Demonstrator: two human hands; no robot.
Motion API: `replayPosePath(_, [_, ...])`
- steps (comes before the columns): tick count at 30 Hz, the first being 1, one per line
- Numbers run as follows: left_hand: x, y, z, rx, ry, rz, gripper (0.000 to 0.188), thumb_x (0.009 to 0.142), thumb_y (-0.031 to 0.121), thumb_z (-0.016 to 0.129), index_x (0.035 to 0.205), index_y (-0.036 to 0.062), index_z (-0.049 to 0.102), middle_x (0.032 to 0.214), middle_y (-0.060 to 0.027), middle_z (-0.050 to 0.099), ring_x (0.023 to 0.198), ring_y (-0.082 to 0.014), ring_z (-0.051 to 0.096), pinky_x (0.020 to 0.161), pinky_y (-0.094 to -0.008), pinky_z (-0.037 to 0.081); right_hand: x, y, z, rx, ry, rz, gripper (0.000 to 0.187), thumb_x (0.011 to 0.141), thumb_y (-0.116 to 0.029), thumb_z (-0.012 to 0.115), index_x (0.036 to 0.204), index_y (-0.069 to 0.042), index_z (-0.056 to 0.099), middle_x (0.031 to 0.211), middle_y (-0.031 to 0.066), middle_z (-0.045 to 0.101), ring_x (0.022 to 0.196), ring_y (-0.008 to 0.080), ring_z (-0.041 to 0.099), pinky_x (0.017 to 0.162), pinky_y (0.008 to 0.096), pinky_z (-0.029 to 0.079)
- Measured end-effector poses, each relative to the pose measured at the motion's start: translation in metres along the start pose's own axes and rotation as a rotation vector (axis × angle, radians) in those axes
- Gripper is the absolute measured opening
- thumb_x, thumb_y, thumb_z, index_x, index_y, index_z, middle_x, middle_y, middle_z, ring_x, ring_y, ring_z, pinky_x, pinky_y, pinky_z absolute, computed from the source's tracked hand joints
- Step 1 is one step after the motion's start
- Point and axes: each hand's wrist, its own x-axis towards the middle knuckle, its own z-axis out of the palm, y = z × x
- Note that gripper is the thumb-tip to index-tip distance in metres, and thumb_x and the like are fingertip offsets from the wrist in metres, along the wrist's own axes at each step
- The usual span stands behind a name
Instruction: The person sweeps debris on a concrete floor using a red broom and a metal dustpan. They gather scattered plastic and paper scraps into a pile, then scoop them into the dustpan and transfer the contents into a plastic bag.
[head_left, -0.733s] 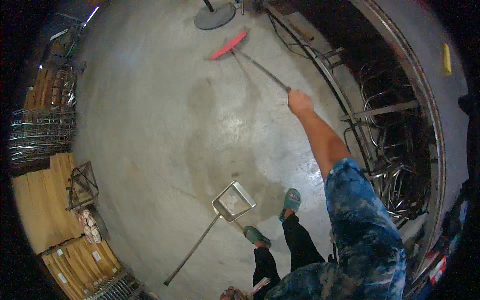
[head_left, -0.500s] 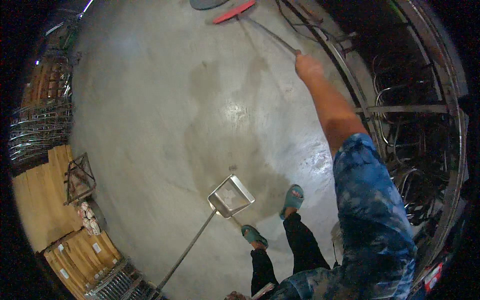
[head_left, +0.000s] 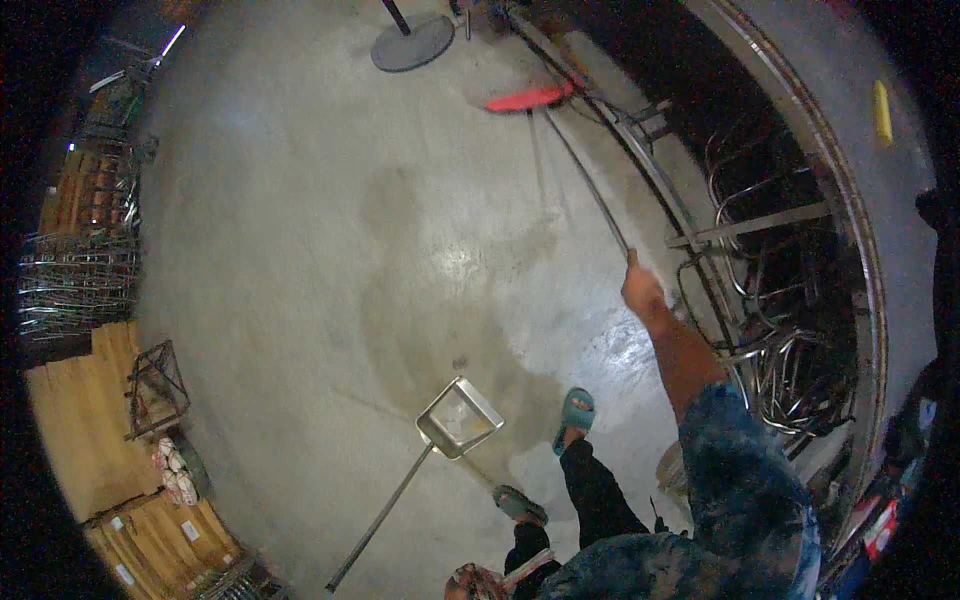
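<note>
My right hand (head_left: 645, 290) is stretched forward and wrapped round the thin handle of a push broom (head_left: 590, 185). The broom's red head (head_left: 530, 98) is off to the far right, close to a metal rail. A square metal dustpan (head_left: 461, 420) rests on the floor in front of my feet. Its long handle runs toward the lower left, with no hand on it. At the bottom edge is a small, partly cut-off shape, perhaps my left hand (head_left: 472, 582); its fingers cannot be made out.
A round dark stand base (head_left: 412, 45) is at the far end. Along the right runs a rack (head_left: 765, 225) with bent metal tubes. Wooden boards (head_left: 85, 410), a dark metal frame (head_left: 158, 390) and wire racks (head_left: 80, 270) line the left. My sandalled feet (head_left: 575, 415) are near the dustpan.
My right hand has drawn back toward me with the broom, and the broom head has moved right and nearer, toward the rail. More of the round stand base now shows.
</note>
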Motion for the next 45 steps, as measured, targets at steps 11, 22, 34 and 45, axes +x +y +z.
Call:
replayPosePath(11, [-0.008,-0.065,-0.089,-0.050,-0.058,0.262,0.055,0.086,0.042,0.066,0.114,-0.0040,0.057,0.105,-0.0149,0.066,0.090,-0.0262,0.064,0.079,-0.0402,0.052,-0.378,0.100,0.063,-0.010,-0.360,0.193,0.070,0.091,-0.015,0.045,0.151,-0.005,0.010,0.098,0.0295,0.062,0.091,0.0407,0.064,0.079,0.0531,0.050])
replayPosePath(22, [-0.011,-0.097,-0.149,0.024,0.103,0.005,0.078,0.075,0.060,0.068,0.120,-0.0038,0.057,0.114,-0.0192,0.062,0.100,-0.0312,0.061,0.085,-0.0416,0.049,-0.576,0.136,0.045,0.142,0.061,0.034,0.055,0.092,-0.020,0.051,0.145,-0.020,0.034,0.085,0.0264,0.064,0.075,0.0459,0.062,0.066,0.0568,0.048])
replayPosePath(34, [0.029,-0.164,-0.189,-0.527,-0.110,-0.165,0.044,0.087,0.048,0.057,0.087,0.0050,0.063,0.082,-0.0112,0.063,0.076,-0.0259,0.061,0.071,-0.0404,0.050,-0.315,0.065,0.022,0.314,-0.073,0.201,0.074,0.082,-0.005,0.051,0.149,-0.013,0.021,0.093,0.0300,0.064,0.091,0.0436,0.065,0.081,0.0521,0.052])
replayPosePath(45, [-0.042,-0.027,-0.154,0.009,-0.334,0.265,0.045,0.088,0.047,0.056,0.083,0.0031,0.062,0.073,-0.0110,0.064,0.065,-0.0234,0.061,0.060,-0.0370,0.049,-0.642,0.105,0.060,0.468,-0.229,0.283,0.063,0.089,-0.015,0.050,0.147,-0.017,0.028,0.103,0.0302,0.063,0.098,0.0457,0.061,0.082,0.0535,0.049])
